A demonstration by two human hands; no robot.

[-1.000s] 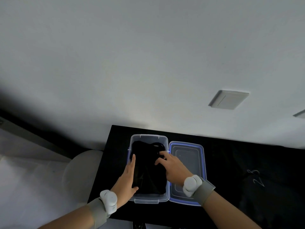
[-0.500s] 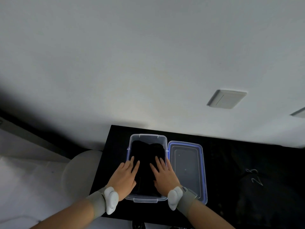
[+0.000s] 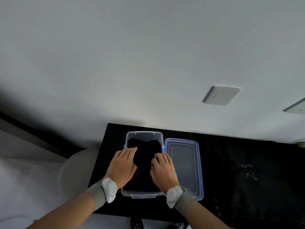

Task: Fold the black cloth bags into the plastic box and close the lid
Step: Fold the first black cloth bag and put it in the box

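A clear plastic box [image 3: 144,134] with blue clips stands on a black table [image 3: 231,151]. Folded black cloth bags [image 3: 145,152] fill it. My left hand [image 3: 123,166] lies flat on the left side of the cloth, its fingers reaching over the box's left rim. On the right side of the cloth rests my right hand [image 3: 163,171], fingers slightly curled. The lid [image 3: 183,167], clear with a blue rim, lies open on the table just right of the box. Another dark cloth bag [image 3: 257,187] with a white mark lies at the right.
A round pale stool [image 3: 74,171] stands left of the table. The white wall behind carries a switch plate [image 3: 221,95] and a second plate [image 3: 295,107] at the right edge. Shoes [image 3: 137,223] show below the table's near edge.
My right hand came back from the far part of the box. Both hands now lie on the cloth and have slid slightly outward, with the left reaching over the left rim.
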